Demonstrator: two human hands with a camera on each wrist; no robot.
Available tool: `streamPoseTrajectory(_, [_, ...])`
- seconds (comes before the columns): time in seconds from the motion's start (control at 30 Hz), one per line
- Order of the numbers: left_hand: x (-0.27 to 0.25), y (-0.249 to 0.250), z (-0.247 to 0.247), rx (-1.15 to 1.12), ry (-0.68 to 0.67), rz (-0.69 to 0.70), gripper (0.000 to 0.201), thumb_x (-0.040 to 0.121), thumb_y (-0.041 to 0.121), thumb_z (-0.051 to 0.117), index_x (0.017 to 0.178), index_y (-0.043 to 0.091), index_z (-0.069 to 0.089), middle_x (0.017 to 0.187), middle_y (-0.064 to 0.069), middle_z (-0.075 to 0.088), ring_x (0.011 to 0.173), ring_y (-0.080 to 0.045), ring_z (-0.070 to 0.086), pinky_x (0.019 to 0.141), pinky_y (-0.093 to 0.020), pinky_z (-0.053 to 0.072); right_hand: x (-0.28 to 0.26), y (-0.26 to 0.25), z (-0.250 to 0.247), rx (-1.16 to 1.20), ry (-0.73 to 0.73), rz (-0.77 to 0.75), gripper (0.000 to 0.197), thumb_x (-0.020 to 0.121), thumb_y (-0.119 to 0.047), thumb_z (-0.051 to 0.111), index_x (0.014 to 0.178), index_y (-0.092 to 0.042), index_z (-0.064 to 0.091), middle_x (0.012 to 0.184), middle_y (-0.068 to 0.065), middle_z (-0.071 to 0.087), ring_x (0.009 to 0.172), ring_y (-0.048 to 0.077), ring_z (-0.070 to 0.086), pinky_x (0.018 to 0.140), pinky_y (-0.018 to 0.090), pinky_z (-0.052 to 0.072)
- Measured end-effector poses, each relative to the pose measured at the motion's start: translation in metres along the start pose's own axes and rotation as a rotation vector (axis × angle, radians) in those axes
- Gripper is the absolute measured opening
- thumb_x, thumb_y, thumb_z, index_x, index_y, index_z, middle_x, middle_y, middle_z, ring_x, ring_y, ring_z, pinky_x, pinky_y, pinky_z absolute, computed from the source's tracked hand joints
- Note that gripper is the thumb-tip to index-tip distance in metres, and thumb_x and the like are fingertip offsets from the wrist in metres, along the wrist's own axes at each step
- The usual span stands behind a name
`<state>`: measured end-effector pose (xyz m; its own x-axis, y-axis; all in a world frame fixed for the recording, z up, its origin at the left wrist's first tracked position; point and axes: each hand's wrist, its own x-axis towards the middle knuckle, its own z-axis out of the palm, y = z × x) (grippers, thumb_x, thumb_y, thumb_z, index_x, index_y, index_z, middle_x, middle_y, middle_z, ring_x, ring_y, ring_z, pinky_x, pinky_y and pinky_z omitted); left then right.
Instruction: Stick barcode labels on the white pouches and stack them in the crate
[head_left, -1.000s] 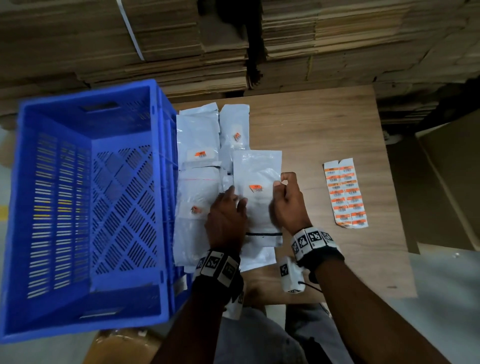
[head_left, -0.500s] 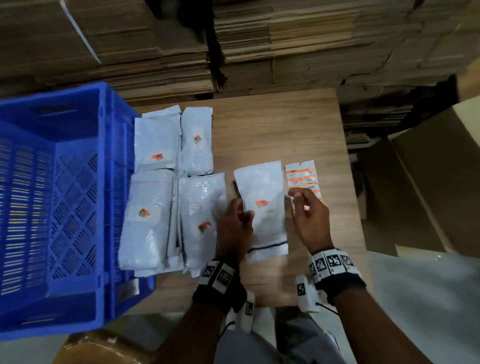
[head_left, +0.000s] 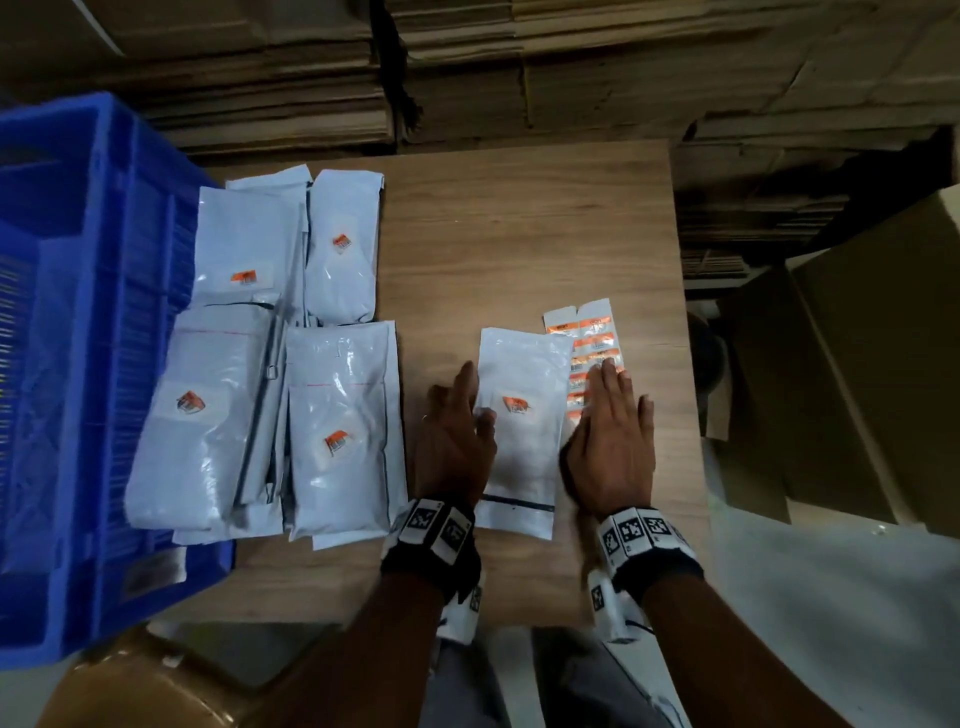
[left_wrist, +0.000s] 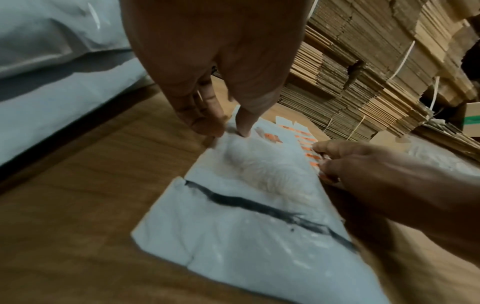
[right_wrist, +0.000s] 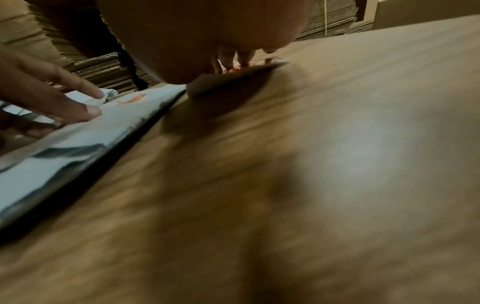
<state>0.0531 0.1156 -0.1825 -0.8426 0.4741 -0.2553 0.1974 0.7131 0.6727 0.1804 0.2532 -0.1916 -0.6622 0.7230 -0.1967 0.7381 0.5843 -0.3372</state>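
A white pouch (head_left: 519, 452) with a small orange barcode label (head_left: 516, 405) lies flat on the wooden table (head_left: 519, 234), between my hands. My left hand (head_left: 457, 436) rests at its left edge, fingers straight, thumb (left_wrist: 244, 123) pressing on the pouch (left_wrist: 259, 236). My right hand (head_left: 613, 436) lies flat, its fingers on the sheet of orange labels (head_left: 592, 332) just right of the pouch. Several labelled pouches (head_left: 337, 431) lie piled to the left. Beyond that pile, at the table's left side, stands the blue crate (head_left: 78, 364).
Stacks of flattened cardboard (head_left: 519, 67) rise behind the table. A large open cardboard box (head_left: 857, 364) stands off the right edge, and a brown box (head_left: 156, 691) sits low at the front left. Bare wood shows at the table's far middle.
The pouch has slid right from the pile to beside the label sheet. My right hand left the pouch and now lies on the label sheet. The head view swung left.
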Motion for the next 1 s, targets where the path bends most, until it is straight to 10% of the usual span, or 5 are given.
streamPoseTrajectory(0.17, [-0.008, -0.001, 0.008, -0.023, 0.035, 0.091, 0.053, 0.094, 0.015, 0.066, 0.143, 0.031, 0.055, 0.100, 0.000, 0.052, 0.068, 0.004, 0.050, 0.075, -0.005, 0.037, -0.002, 0.024, -0.009, -0.034, 0.049, 0.053, 0.063, 0.100, -0.017, 0.041, 0.161, -0.013, 0.023, 0.168, 0.005, 0.022, 0.156, 0.022, 0.016, 0.128, 0.047, 0.004])
streamPoseTrajectory(0.3, [-0.005, -0.008, 0.015, -0.027, 0.050, 0.068, 0.045, 0.094, 0.022, 0.065, 0.138, 0.027, 0.061, 0.103, -0.005, 0.058, 0.081, -0.009, 0.058, 0.083, -0.027, 0.051, -0.003, 0.035, -0.011, -0.044, 0.064, 0.024, 0.062, 0.102, -0.020, 0.038, 0.161, -0.016, 0.021, 0.169, 0.004, 0.019, 0.157, 0.019, 0.014, 0.128, 0.048, 0.005])
streamPoseTrajectory(0.63, [0.001, -0.008, -0.006, 0.127, 0.032, 0.202, 0.048, 0.095, 0.036, 0.065, 0.141, 0.022, 0.058, 0.124, -0.008, 0.051, 0.106, -0.023, 0.060, 0.102, -0.041, 0.046, -0.010, 0.026, -0.017, 0.142, 0.197, -0.017, 0.053, 0.107, -0.031, 0.034, 0.156, -0.013, 0.036, 0.163, 0.006, 0.036, 0.154, 0.020, 0.026, 0.128, 0.041, 0.002])
streamPoseTrajectory(0.8, [0.013, -0.011, -0.014, 0.322, -0.084, 0.287, 0.061, 0.091, 0.052, 0.063, 0.146, 0.030, 0.051, 0.153, -0.003, 0.042, 0.138, -0.030, 0.040, 0.112, -0.047, 0.035, -0.011, -0.010, -0.031, 0.361, 0.252, -0.102, 0.022, 0.102, -0.014, 0.054, 0.123, -0.012, 0.063, 0.119, 0.008, 0.068, 0.110, 0.025, 0.062, 0.099, 0.048, 0.049])
streamPoseTrajectory(1.0, [0.029, -0.008, -0.016, 0.447, -0.255, 0.355, 0.067, 0.094, 0.052, 0.061, 0.153, 0.030, 0.039, 0.166, 0.001, 0.024, 0.152, -0.027, 0.019, 0.119, -0.047, 0.027, -0.005, -0.045, -0.010, 0.560, 0.136, -0.044, 0.014, 0.100, -0.017, 0.056, 0.106, -0.015, 0.068, 0.101, 0.000, 0.069, 0.090, 0.012, 0.064, 0.082, 0.036, 0.057])
